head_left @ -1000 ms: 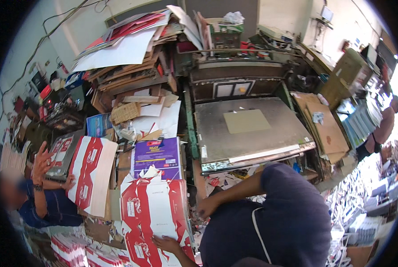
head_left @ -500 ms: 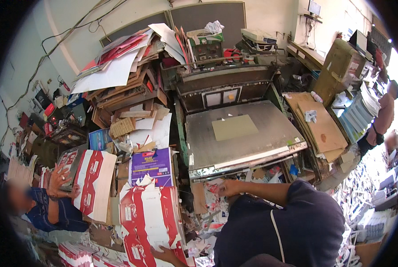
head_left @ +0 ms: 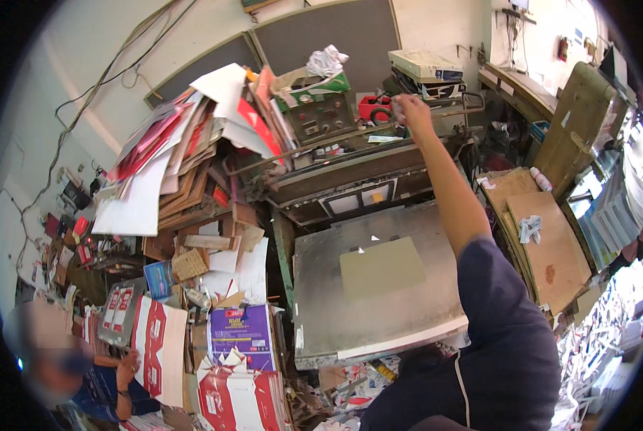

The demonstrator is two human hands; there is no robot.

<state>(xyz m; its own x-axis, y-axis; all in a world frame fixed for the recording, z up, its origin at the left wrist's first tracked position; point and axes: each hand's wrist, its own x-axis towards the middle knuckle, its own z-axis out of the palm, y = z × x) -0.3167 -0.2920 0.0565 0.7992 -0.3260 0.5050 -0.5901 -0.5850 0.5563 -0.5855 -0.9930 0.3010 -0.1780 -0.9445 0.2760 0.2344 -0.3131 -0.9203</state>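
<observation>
My right arm, in a dark navy sleeve, stretches forward over a press. My right hand is raised at the metal bar along the press's top, its fingers curled; what they hold, if anything, cannot be made out. A red box and a black ring lie just left of the hand. Beneath the arm is the flat metal bed of the press, bearing a greenish-beige rectangular sheet and small white scraps. A stack of red-and-white printed card sheets stands at lower left. My left hand is out of view.
At the left a co-worker's hand touches another red-and-white sheet. Boards and papers are piled at the back left, beside a control box. Brown boards lie right of the press. Paper strips litter the floor.
My right hand has risen from the press's front edge to its top bar. My left hand has gone from the red-and-white stack and out of view. The co-worker's raised hand has come down.
</observation>
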